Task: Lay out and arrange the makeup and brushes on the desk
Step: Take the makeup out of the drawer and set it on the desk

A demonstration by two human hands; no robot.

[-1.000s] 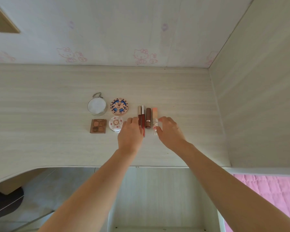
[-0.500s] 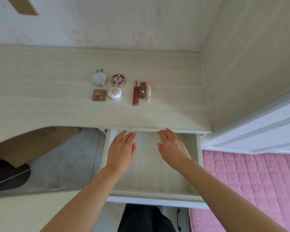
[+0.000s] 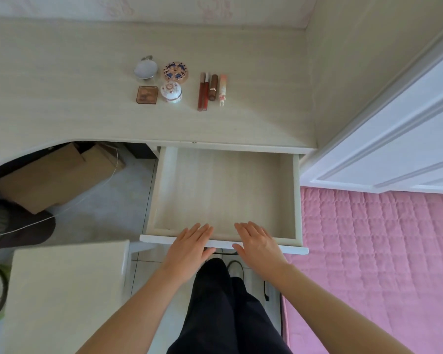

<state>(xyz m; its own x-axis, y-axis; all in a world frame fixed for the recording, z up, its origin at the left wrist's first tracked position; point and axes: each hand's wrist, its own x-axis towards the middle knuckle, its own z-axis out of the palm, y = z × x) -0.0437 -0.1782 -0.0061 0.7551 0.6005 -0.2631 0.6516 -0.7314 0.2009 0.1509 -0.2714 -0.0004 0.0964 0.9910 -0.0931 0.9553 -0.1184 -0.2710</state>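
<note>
Left hand (image 3: 189, 247) flat, fingers straight and loose, laid over the front rail of the open drawer (image 3: 297, 200), gripping nothing; right hand (image 3: 260, 245) just beside it over the same rail, likewise flat and unclenched.

Judged as the wrap-up step, with the drawer about to be shut. Calls next, probably, for an even push with both palms straight toward the far side, along the runners, so as not to skew the drawer.

Far beyond the drawer, on the worktop (image 3: 62, 103), well apart from both hands: red lip glosses (image 3: 202, 93), brown tube (image 3: 213, 86) and pink tube (image 3: 223, 88), lying flat, side by side, long axes running near to far and roughly parallel, pale gloss caps at the far end, near ends uneven.

Left of these, a neat block: round mirrored compact (image 3: 145, 69) and patterned compact (image 3: 176, 72) on the far side, square palette (image 3: 146, 94) and white pot (image 3: 171, 91) on the near side.

No brush visible anywhere here; hence judged unfinished on that count.
</note>
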